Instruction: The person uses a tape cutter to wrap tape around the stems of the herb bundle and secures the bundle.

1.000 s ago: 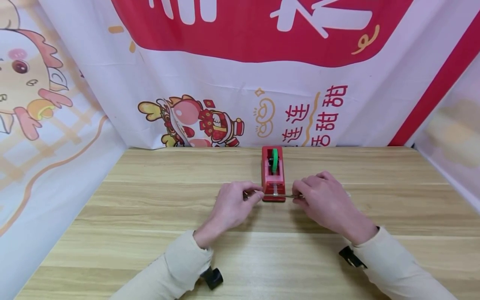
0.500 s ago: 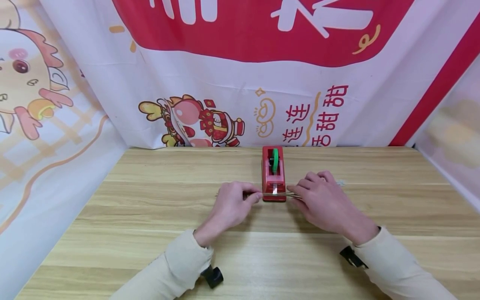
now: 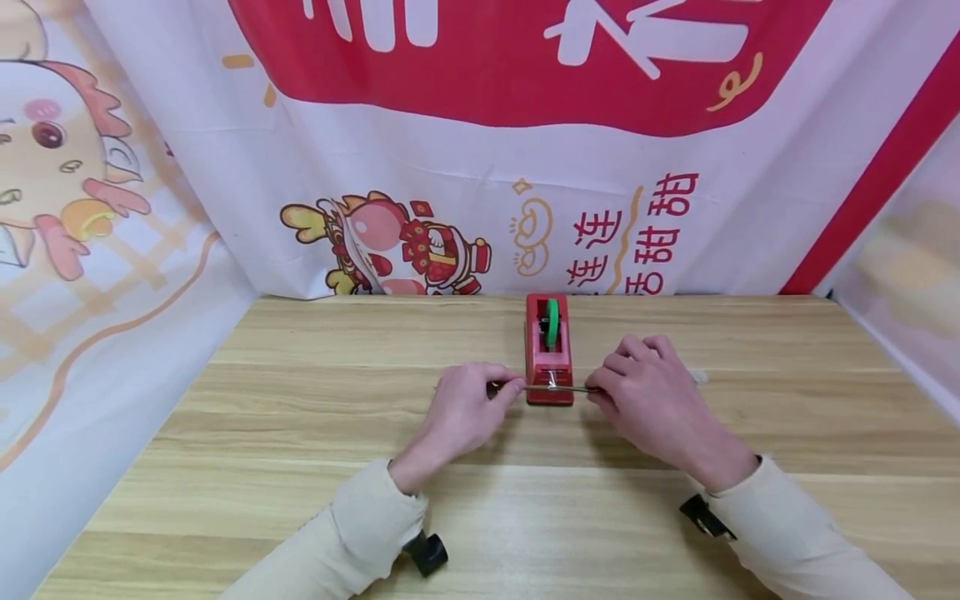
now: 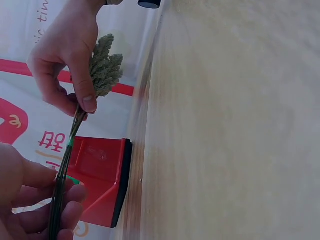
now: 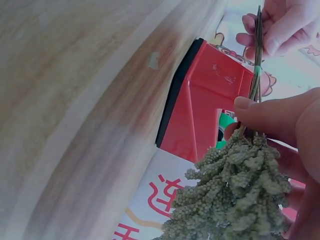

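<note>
A bunch of dried flowers with thin stems (image 4: 64, 172) and grey-green, grainy heads (image 5: 231, 192) is stretched sideways between both hands. My left hand (image 3: 471, 406) holds the lower stems between thumb and fingers. Just below the flower heads, my right hand (image 3: 651, 402) pinches the stems. A small green band (image 5: 257, 70) circles the stems between the hands. Directly behind that stretch stands a red tape dispenser (image 3: 548, 367) with a green roll (image 3: 552, 323). In the head view a shiny clear strip shows where stems cross the dispenser's front; whether it touches them, I cannot tell.
The wooden table (image 3: 480, 533) runs back to a printed cloth (image 3: 480, 150), close behind the dispenser. More cloth hangs at both sides. A small pale scrap or mark (image 5: 153, 60) lies on the table near the dispenser's base.
Half a second ago the stems fanned apart at my right fingers; now they lie together in one line. My right fingertips have shifted slightly right. The left hand has hardly moved.
</note>
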{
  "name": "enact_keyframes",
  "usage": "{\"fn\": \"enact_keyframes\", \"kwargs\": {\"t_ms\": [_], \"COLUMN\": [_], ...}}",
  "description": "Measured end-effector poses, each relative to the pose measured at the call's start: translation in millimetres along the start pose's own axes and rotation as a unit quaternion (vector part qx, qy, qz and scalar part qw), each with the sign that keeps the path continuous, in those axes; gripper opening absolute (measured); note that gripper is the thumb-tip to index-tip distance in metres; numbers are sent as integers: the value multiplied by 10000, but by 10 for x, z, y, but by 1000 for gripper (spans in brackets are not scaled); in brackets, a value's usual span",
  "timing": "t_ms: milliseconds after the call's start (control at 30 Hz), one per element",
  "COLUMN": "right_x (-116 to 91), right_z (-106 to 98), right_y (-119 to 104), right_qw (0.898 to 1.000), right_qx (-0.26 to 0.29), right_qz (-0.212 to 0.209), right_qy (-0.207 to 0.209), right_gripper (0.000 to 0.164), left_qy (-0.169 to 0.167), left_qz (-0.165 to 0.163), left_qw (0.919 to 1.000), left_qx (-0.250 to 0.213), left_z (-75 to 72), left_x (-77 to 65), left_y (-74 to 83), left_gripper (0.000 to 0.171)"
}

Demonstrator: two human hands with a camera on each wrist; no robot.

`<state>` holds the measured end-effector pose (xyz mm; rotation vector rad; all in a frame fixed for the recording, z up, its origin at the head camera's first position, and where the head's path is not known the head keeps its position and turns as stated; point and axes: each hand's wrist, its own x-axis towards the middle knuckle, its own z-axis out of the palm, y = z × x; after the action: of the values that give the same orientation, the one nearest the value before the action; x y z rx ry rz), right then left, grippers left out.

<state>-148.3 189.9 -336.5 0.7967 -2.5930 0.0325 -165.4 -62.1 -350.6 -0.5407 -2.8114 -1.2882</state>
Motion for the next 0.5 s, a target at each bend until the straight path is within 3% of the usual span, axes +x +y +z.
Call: {"fn": "enact_keyframes", "kwargs": {"t_ms": [200, 500], "right_x": [-18, -23], "right_z": [-12, 0], "right_y": [-31, -53], "right_qw": [9994, 9996], "right_qx": [103, 53], "right_qz": [191, 8], "right_qy": [-284, -290], "right_gripper": [19, 19], "left_qy": [-163, 96], "left_qz": [0, 117], "left_qw": [9999, 9999], "left_qx": [-12, 23], "left_z": [5, -14], "left_x": [1, -7], "left_y": [-6, -6], "left_gripper": [25, 16]}}
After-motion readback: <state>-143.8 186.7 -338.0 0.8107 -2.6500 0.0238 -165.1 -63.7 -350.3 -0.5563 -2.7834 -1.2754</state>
